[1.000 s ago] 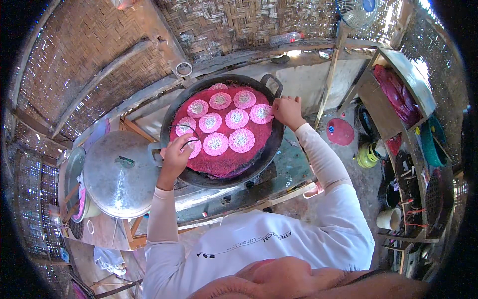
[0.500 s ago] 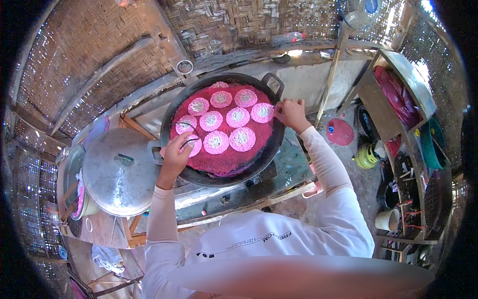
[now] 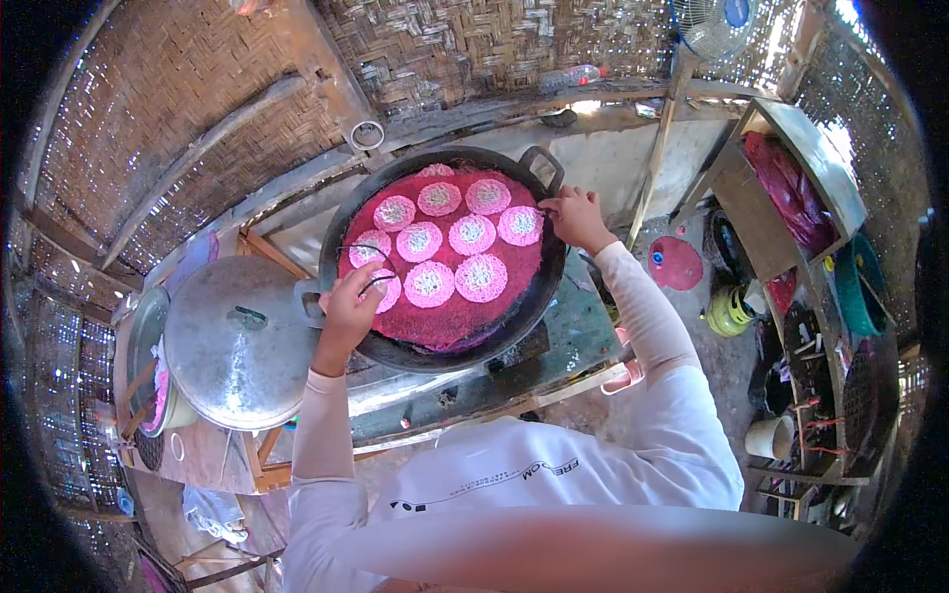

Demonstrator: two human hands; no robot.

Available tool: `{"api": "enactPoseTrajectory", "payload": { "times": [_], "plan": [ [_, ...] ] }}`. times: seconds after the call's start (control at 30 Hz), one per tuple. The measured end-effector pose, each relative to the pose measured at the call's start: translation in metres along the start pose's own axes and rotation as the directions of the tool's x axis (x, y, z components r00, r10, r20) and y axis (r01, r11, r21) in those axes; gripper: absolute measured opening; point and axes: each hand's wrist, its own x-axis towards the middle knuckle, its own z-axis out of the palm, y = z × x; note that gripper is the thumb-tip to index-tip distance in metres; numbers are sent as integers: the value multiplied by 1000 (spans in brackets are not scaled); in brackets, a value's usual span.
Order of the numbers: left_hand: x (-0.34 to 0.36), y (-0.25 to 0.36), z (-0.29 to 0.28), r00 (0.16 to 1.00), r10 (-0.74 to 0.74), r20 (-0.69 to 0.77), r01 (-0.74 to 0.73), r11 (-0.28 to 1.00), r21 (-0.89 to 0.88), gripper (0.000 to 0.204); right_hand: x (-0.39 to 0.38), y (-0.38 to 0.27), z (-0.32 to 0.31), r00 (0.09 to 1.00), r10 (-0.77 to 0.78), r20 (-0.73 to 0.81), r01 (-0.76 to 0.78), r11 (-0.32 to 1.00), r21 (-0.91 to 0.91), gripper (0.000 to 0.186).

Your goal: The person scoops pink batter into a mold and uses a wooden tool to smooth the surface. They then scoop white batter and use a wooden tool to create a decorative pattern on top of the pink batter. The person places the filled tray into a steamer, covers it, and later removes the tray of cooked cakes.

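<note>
A large dark two-handled pan (image 3: 341, 222) holds a bed of deep-pink, crumbly-looking material (image 3: 415, 326). On the bed lie several flat round pink cakes (image 3: 428, 284) with whitish textured middles. Over the pan's left side, my left hand (image 3: 348, 308) is closed on a thin dark curved wire (image 3: 393, 265), which loops above the leftmost cakes. My right hand (image 3: 578, 217) is at the right rim below the far handle, beside the rightmost cake (image 3: 520, 225). Its fingers are bent together with the index finger pointing inward; anything between them is too small to make out.
A big round metal lid (image 3: 237, 341) sits left of the pan, close to its left handle. Woven bamboo walls (image 3: 474, 49) rise behind. To the right stand a wooden shelf (image 3: 756, 212) and a green gas cylinder (image 3: 730, 309). A fan (image 3: 712, 28) hangs at the top.
My right hand has drawn back slightly from the rightmost cake to the pan's rim, its index finger straighter. My left hand and the wire are nearly unmoved.
</note>
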Motion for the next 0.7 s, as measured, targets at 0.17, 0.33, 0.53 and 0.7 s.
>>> {"api": "enactPoseTrajectory", "payload": {
  "times": [0.17, 0.33, 0.53, 0.7],
  "plan": [
    [1, -5, 0, 1000, -20, 2, 20, 997, -71, 34, 2, -8, -19, 990, 33, 139, -36, 999, 15, 26],
    [4, 1, 1, 998, -54, 15, 55, 998, -36, 35, -1, -2, -7, 997, 63, 36, -63, 998, 7, 20],
    [5, -1, 2, 999, -49, 24, 49, 998, -26, 36, -8, -2, -19, 992, 123, 9, -123, 983, 139, 18],
    [5, 9, 1, 999, -48, 25, 48, 999, -12, 36, -23, -9, -17, 997, 60, 40, -63, 995, 81, 19]
  ]
}}
